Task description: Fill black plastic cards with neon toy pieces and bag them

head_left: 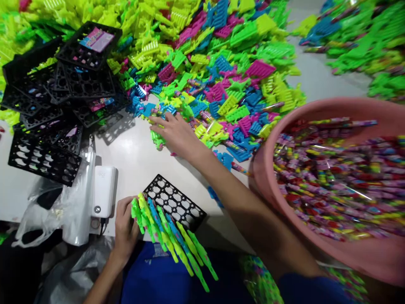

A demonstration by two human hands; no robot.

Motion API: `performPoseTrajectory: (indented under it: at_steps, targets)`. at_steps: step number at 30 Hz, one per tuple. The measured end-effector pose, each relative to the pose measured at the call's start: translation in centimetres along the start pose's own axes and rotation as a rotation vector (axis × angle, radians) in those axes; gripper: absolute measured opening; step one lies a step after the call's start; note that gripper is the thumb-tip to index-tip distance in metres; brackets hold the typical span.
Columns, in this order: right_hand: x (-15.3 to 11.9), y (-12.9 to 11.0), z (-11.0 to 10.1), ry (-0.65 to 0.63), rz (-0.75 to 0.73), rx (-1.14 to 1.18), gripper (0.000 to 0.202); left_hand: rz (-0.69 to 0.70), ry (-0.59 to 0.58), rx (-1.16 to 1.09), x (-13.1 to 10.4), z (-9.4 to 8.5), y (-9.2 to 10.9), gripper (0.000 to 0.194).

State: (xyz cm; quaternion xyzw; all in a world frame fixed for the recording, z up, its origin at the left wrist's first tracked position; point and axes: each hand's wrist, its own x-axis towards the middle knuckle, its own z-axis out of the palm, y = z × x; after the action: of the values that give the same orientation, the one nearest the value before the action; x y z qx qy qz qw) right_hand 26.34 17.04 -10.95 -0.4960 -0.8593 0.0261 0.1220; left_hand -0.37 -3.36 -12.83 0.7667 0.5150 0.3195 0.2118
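Note:
My left hand (124,223) is closed at the left end of a black grid rack (177,198), beside a row of neon plastic toy pieces (172,236). Several green, yellow and blue pieces stand in line along the rack's near side, their long ends pointing toward my body. The left fingertips are partly hidden behind the pieces. Farther up the table, my right hand (179,137) reaches to the near edge of a big pile of loose plastic pieces (218,90). Its fingers are apart and touch blue and yellow pieces; nothing held shows in them.
A pink tub (268,169) full of wrapped candy-like sticks (335,181) stands at the right. Stacked black racks (44,156) fill the left, near a white power bank (103,190) and clear plastic bags (76,202). More green pieces (360,55) lie at the upper right.

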Motion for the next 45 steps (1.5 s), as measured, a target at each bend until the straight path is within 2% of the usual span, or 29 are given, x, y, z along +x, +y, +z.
performPoseTrajectory:
  at_steps: [3, 5, 7, 9, 10, 12, 13, 15, 19, 24, 27, 31, 34, 38, 41, 45]
  targets:
    - [-1.1, 1.7, -0.6, 0.093, 0.023, 0.021, 0.036, 0.020, -0.012, -0.002, 0.2, 0.0, 0.1, 0.029]
    - [-2.3, 1.9, -1.2, 0.195, 0.049, 0.115, 0.029, 0.035, -0.022, -0.005, 0.2, 0.1, 0.0, 0.030]
    - [-4.1, 0.9, -1.8, 0.294, 0.114, 0.300, 0.022, 0.046, -0.034, -0.008, 0.3, 0.2, 0.0, 0.030]
    - [-6.3, -1.3, -2.1, 0.327, 0.240, 0.574, 0.017, 0.052, -0.045, -0.010, 0.2, 0.3, 0.0, 0.031]
    - [-7.6, -2.7, -2.1, 0.292, 0.349, 0.734, 0.017, 0.055, -0.047, -0.010, 0.2, 0.3, 0.0, 0.032]
    - [-10.0, -5.8, -1.9, 0.085, 0.489, 1.012, 0.023, 0.060, -0.047, -0.010, 0.2, 0.4, 0.1, 0.034]
    - [-11.1, -7.3, -1.7, -0.020, 0.517, 1.078, 0.023, 0.064, -0.045, -0.010, 0.2, 0.4, 0.1, 0.035]
    - [-12.8, -9.5, -1.2, -0.108, 0.564, 1.133, 0.020, 0.067, -0.042, -0.010, 0.2, 0.4, 0.2, 0.038]
    - [-14.1, -11.1, -0.3, -0.071, 0.622, 1.171, 0.018, 0.053, -0.044, -0.005, 0.2, 0.3, 0.3, 0.040]
    - [-13.9, -10.9, 0.0, 0.059, 0.493, 1.160, 0.017, 0.044, -0.058, -0.014, 0.3, 0.2, 0.5, 0.035]
    - [-13.8, -11.0, 0.2, 0.131, 0.397, 1.026, 0.015, 0.037, -0.069, -0.023, 0.3, 0.2, 0.5, 0.033]
    - [-13.6, -11.3, 0.5, 0.271, 0.437, 0.759, 0.013, 0.024, -0.084, -0.030, 0.1, 0.2, 0.5, 0.036]
    - [-13.5, -11.3, 0.5, 0.333, 0.478, 0.697, 0.013, 0.022, -0.097, -0.040, 0.0, 0.1, 0.5, 0.038]
    - [-13.9, -10.8, 0.3, 0.395, 0.410, 0.629, 0.009, 0.019, -0.100, -0.051, 0.1, 0.0, 0.7, 0.035]
    - [-14.0, -10.7, 0.1, 0.388, 0.483, 0.712, 0.005, 0.017, -0.102, -0.051, 0.3, 0.0, 0.9, 0.032]
    - [-13.6, -11.5, 0.0, 0.186, 0.607, 0.946, 0.008, 0.024, -0.095, -0.037, 0.4, 0.0, 1.0, 0.034]
